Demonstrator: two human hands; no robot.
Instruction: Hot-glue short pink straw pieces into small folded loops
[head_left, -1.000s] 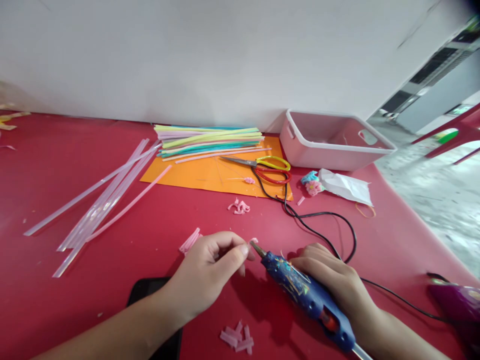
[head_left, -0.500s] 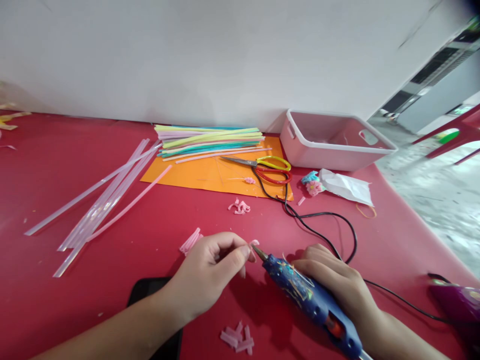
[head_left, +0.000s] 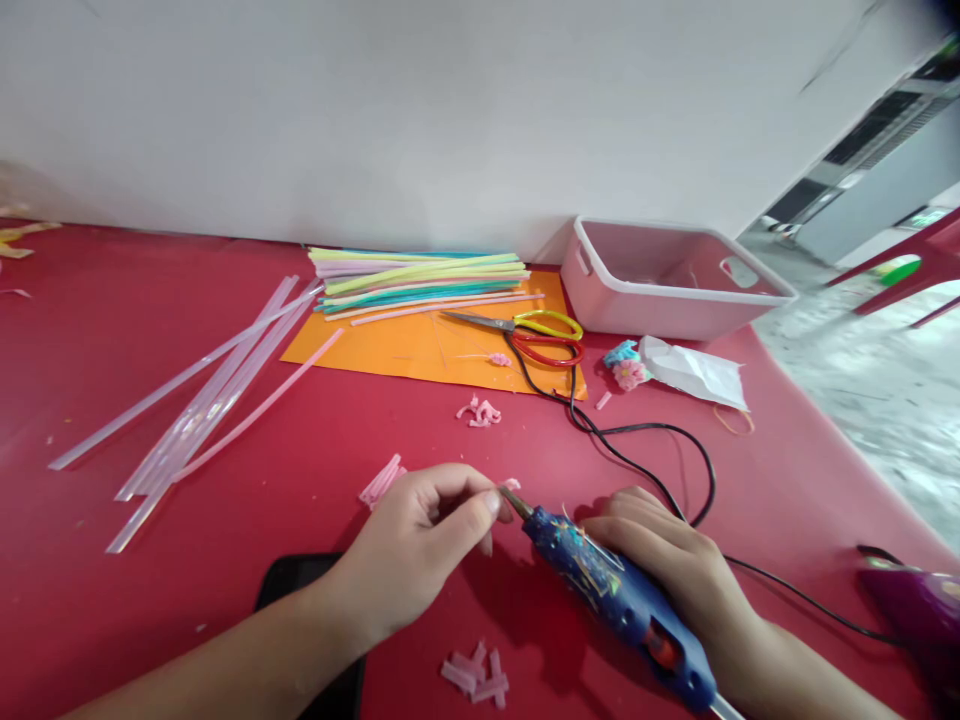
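My left hand (head_left: 420, 545) pinches a tiny pink straw piece (head_left: 510, 484) between thumb and forefinger, low over the red table (head_left: 112, 600). My right hand (head_left: 667, 565) grips a blue hot glue gun (head_left: 615, 600), whose metal nozzle touches the pinched piece. The gun's black cord (head_left: 645, 440) loops back across the table. Cut pink straw bits (head_left: 476, 678) lie below my hands, more (head_left: 381, 480) lie just left of my left hand, and curled pink bits (head_left: 478, 412) lie farther back.
Clear glue sticks (head_left: 202, 400) fan out at left. Coloured straws (head_left: 420, 280) and scissors (head_left: 525, 328) rest on an orange sheet (head_left: 405, 350). A white bin (head_left: 667, 285), small flowers (head_left: 624, 368), crumpled paper (head_left: 694, 372), a black phone (head_left: 300, 590) and a purple glue gun (head_left: 919, 605) are nearby.
Almost nothing has moved. The glue gun shifted slightly, its nozzle staying at the pinched pink piece.
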